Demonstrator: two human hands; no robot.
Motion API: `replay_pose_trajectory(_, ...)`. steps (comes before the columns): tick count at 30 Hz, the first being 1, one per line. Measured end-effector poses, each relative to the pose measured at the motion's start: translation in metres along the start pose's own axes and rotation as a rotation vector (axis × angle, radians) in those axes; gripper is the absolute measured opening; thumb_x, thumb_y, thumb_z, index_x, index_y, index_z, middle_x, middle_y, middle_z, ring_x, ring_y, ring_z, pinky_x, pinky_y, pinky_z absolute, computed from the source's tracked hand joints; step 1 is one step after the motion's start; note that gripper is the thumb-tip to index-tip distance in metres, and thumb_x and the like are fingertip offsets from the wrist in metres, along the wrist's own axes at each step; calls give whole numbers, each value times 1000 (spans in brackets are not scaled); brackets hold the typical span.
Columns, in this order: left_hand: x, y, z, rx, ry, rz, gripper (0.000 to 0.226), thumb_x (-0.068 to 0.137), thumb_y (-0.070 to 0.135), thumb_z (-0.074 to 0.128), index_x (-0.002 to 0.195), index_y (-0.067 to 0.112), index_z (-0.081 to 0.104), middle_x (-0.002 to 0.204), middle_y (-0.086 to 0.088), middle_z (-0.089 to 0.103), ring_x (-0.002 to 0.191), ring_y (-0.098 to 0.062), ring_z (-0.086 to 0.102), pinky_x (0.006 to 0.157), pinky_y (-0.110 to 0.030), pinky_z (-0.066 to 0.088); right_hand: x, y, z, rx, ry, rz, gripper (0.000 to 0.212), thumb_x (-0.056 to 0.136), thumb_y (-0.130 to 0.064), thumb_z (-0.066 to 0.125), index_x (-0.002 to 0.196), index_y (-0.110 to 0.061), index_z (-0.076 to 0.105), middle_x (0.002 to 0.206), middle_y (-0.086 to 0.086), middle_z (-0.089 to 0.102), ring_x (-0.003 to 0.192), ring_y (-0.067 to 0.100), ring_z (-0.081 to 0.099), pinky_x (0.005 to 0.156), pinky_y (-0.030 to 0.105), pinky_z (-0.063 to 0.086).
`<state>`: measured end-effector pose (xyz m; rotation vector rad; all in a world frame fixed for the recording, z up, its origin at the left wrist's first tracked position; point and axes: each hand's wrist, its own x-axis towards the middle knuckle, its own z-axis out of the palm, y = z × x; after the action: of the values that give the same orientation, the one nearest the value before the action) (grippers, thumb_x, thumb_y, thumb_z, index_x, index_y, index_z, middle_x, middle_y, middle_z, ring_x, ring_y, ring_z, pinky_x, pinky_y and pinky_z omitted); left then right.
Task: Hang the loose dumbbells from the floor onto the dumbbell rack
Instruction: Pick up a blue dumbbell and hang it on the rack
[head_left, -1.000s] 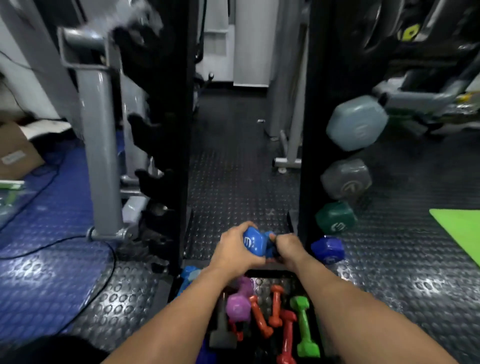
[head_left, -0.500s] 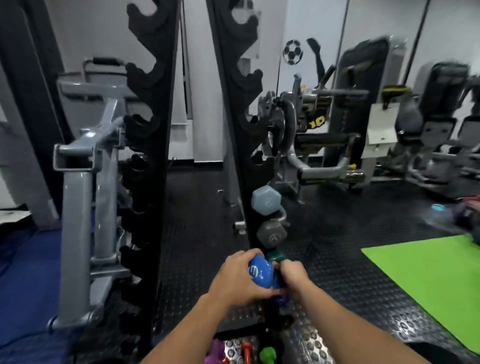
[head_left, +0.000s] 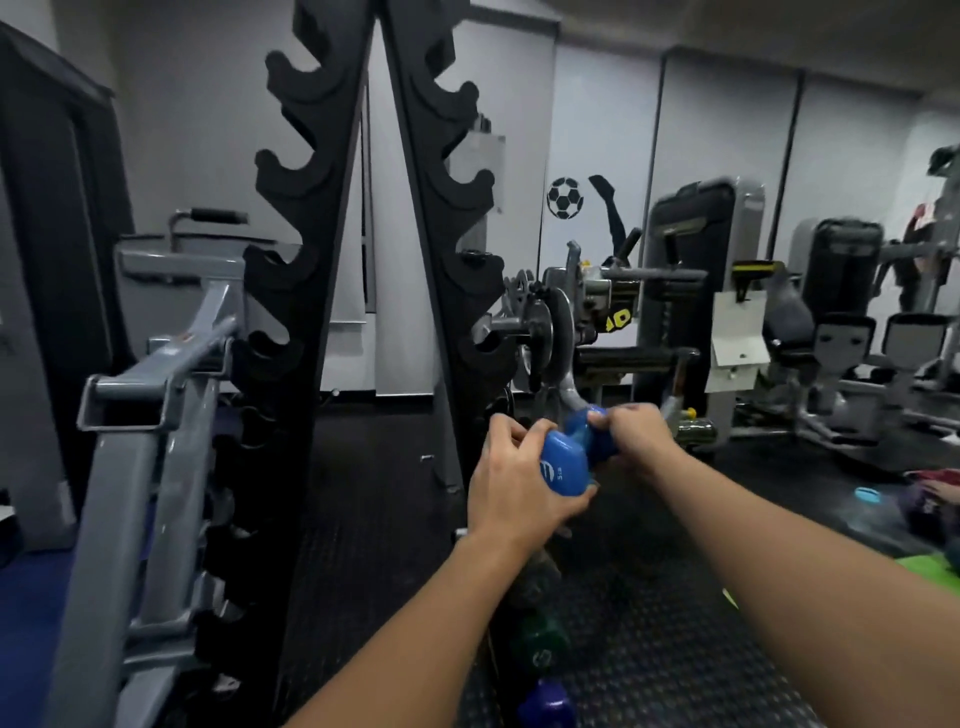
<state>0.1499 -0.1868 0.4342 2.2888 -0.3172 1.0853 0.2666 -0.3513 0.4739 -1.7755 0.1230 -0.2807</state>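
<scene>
Right now both hands hold one glossy blue vinyl-coated dumbbell (head_left: 574, 451) in the air near the middle of the view, just at 3 o'clock of the tall black notched dumbbell rack (head_left: 441, 249). The left hand (head_left: 519, 480) has its grip curled round the nearer head (the one with a pale printed logo), fingers over the top and thumb beneath. The right hand (head_left: 636, 434) pinches the farther head with bent fingers. Whether the dumbbell touches the rack cannot be told. Below the forearms, toward 6 o'clock, a dark green hexagonal dumbbell (head_left: 540, 652) and a deep blue rounded dumbbell (head_left: 548, 704) show beside the rack's right upright. A grey metal machine frame (head_left: 150, 395) stands at 9 o'clock, over black studded rubber floor (head_left: 374, 519).
</scene>
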Motion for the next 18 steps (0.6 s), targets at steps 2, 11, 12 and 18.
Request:
replay_pose_trajectory(2, 21, -5, -2, 24, 82, 6, 83, 60, 57, 84, 132, 24, 58, 107, 4, 36, 95, -15, 51, 84, -30, 52, 14, -25, 11, 35, -45, -54, 23, 86, -13, 76, 104, -1, 70, 103, 24, 68, 94, 43, 68, 65, 56, 62)
replay_pose_trajectory(11, 58, -52, 27, 218, 375, 117, 70, 45, 45, 93, 102, 20, 61, 96, 0, 50, 86, -20, 50, 77, -30, 50, 61, -51, 94, 148, -221, -121, 15, 95, -1, 63, 109, 3, 69, 92, 17, 70, 83, 28, 66, 61, 30, 50)
replay_pose_trajectory(12, 59, -55, 32, 232, 385, 128, 68, 45, 44, 93, 101, 20, 62, 94, 0, 50, 84, -21, 51, 75, -31, 51, 63, -50, 100, 162, -233, -131, 15, 96, 1, 61, 108, 3, 70, 90, 16, 70, 82, 27, 65, 60, 29, 50)
replay_pose_trajectory(18, 76, -57, 45, 250, 432, 90, 67, 46, 50, 91, 102, 23, 65, 93, -1, 46, 84, -20, 43, 75, -32, 48, 75, -63, 112, 140, -305, -210, 37, 86, 19, 46, 75, -6, 71, 74, 11, 69, 75, 24, 62, 70, 33, 52)
